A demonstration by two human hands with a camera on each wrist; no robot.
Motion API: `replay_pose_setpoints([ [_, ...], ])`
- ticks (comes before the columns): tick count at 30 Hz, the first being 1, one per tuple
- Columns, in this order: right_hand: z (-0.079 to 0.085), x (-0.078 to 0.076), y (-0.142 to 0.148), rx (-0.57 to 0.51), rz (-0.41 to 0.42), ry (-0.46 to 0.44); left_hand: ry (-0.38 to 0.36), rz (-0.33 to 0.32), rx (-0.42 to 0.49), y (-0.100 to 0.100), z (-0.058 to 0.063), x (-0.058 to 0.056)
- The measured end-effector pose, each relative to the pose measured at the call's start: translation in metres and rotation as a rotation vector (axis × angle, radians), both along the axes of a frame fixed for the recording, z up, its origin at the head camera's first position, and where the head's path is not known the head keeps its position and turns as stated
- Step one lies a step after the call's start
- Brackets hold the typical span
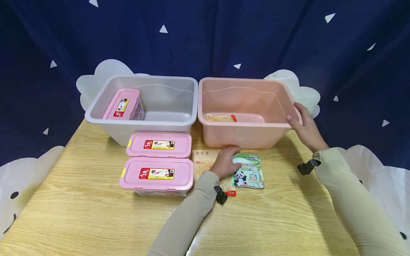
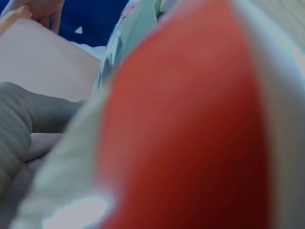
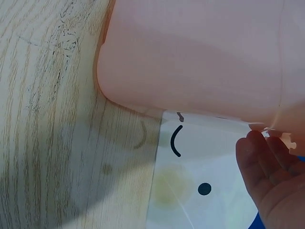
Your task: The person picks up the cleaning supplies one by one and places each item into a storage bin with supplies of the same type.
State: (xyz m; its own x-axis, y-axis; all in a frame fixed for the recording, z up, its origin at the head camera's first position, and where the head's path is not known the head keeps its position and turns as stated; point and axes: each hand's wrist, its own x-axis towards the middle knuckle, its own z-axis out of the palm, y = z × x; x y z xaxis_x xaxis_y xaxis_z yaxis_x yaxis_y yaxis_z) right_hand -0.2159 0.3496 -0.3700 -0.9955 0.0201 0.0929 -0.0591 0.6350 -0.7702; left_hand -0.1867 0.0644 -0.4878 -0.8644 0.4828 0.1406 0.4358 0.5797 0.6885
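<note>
My left hand (image 1: 225, 163) lies over a beige packet of cotton swabs (image 1: 202, 165) on the table, its thumb at the left edge of a green panda packet (image 1: 248, 172). Its fingertips are partly hidden, so a firm hold on either packet cannot be told. In the left wrist view, the blurred red corner (image 2: 186, 124) of the swab packet fills the middle, with curled fingers (image 2: 50, 112) at left. My right hand (image 1: 305, 129) grips the right rim of the pink bin (image 1: 246, 135), thumb over the inside, other fingers (image 3: 257, 152) outside. Another swab packet (image 1: 221, 118) lies in that bin.
Left of the pink bin stands a grey-white bin (image 1: 169, 106) holding a pink-lidded box (image 1: 128, 96). Two more pink-lidded boxes, a rear box (image 1: 134, 151) and a front box (image 1: 131, 181), sit before it. A dark blue curtain (image 1: 192, 42) hangs behind the wooden table (image 1: 272, 220).
</note>
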Motion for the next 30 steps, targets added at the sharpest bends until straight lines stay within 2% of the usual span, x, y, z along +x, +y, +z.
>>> replay_pose_setpoints([
  [2,0.0,0.0,0.0,0.0,-0.001,-0.01,0.011,-0.001,-0.013,0.0,0.001,0.0],
  [9,0.0,0.001,0.0,0.008,-0.008,-0.027,-0.017,0.003,-0.033,0.001,0.003,-0.001],
  [23,0.002,0.0,0.0,0.005,-0.013,-0.032,-0.028,0.001,0.014,0.001,0.005,0.0],
  [26,0.001,0.0,0.0,0.003,-0.01,-0.039,-0.073,-0.031,0.078,-0.001,0.007,0.001],
  [30,0.001,-0.001,0.0,-0.001,-0.002,-0.04,-0.186,-0.092,0.177,-0.001,0.011,0.002],
])
